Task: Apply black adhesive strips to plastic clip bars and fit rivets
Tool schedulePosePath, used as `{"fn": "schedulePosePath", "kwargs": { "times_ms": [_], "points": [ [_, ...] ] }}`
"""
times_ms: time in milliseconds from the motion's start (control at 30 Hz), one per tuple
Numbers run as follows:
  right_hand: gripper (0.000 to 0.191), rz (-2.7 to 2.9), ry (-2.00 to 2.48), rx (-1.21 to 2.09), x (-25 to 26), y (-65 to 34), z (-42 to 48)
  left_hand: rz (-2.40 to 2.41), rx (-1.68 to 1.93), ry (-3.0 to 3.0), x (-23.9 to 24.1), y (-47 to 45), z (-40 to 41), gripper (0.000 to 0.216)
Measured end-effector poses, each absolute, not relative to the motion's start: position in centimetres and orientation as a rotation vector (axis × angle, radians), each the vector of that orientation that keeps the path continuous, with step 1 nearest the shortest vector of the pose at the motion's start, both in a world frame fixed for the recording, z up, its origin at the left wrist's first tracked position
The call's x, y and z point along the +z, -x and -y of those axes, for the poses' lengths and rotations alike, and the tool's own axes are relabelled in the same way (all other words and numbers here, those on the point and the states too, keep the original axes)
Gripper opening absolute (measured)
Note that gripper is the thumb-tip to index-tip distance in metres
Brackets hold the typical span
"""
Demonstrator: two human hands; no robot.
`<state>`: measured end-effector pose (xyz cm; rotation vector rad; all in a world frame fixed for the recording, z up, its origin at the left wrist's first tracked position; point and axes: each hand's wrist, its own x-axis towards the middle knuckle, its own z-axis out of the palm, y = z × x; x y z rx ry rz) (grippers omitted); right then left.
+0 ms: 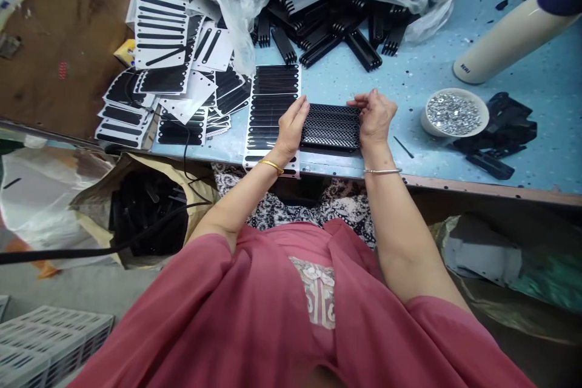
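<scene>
Between my hands, close to the table's front edge, lies a black rectangular block with a mesh-patterned top [331, 127]. My left hand [291, 130] is closed against its left end, fingers straight and pressed together, the thumb hidden. At the right end my right hand [376, 118] is closed on the block, its fingers bent over the far right corner. Under my left wrist is a white sheet with rows of black strips [273, 97]. A thin dark stick [403, 147] rests just right of my right hand.
White cards with black strips [166, 30] are heaped at left. Black slotted plastic parts [318, 18] spill from a clear bag [240, 6]. At right stand a bowl of small shiny metal pieces [454, 112], black parts [498, 133] and a lying pale bottle [509, 39]. A black cable [150, 227] crosses an open sack.
</scene>
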<state>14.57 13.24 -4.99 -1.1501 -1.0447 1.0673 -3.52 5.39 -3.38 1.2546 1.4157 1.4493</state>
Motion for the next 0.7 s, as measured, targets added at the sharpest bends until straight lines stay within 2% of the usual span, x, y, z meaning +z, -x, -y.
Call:
{"fn": "schedulePosePath", "kwargs": {
  "times_ms": [233,433,700],
  "points": [
    [0.038,0.985,1.15,1.027,-4.0,-14.1,-12.2,-1.489,1.406,-1.253,-2.2,3.2,-4.5,0.041],
    [0.039,0.926,1.123,1.04,-3.6,-13.9,-11.8,-1.459,1.432,-1.165,-2.5,3.4,-4.5,0.043],
    [0.042,0.911,1.115,1.056,-4.2,-14.0,-12.4,-1.366,1.435,-1.29,0.6,9.5,-0.8,0.048]
  ]
}}
